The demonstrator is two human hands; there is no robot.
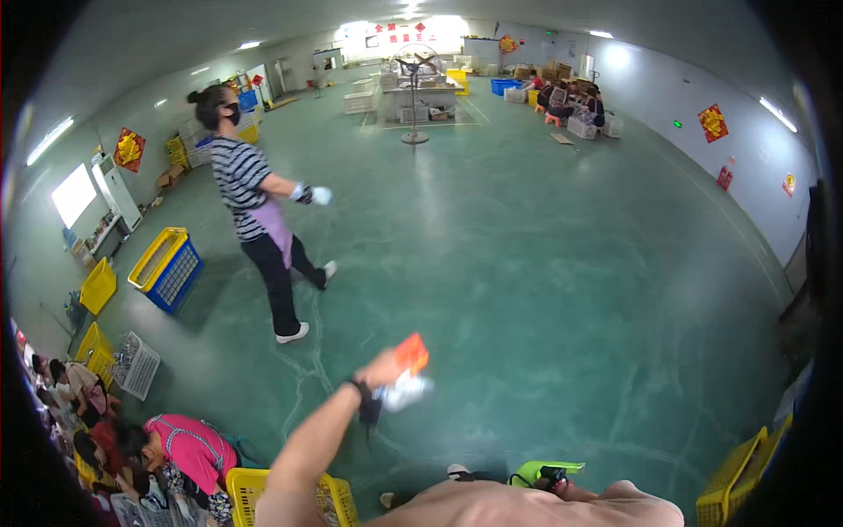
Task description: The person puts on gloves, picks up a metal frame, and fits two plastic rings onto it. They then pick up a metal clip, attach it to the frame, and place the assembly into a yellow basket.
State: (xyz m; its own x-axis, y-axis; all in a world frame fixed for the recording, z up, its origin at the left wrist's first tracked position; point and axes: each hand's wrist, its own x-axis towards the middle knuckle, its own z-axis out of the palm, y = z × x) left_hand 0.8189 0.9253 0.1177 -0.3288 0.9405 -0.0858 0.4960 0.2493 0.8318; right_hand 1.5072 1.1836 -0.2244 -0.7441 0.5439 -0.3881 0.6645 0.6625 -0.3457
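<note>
My left hand (381, 369) is stretched forward over the floor, its fingers closed around a small orange-red packet (411, 353). A crumpled white and pale blue piece (406, 392), blurred, hangs just below the packet. A dark band circles my left wrist, and a small black thing (370, 411) dangles beside it. Low in the picture, my right hand (571, 492) is partly hidden near my body. Next to it are a dark object (553, 476) and a bright yellow-green item (531, 472); its fingers do not show clearly.
A person in a striped top (241, 180) walks ahead on the left. Another, in pink (191, 448), bends over beside a yellow basket (246, 481). A blue and yellow crate (171, 272) stands at left, yellow crates (729, 479) at lower right. A standing fan (414, 97) is farther off.
</note>
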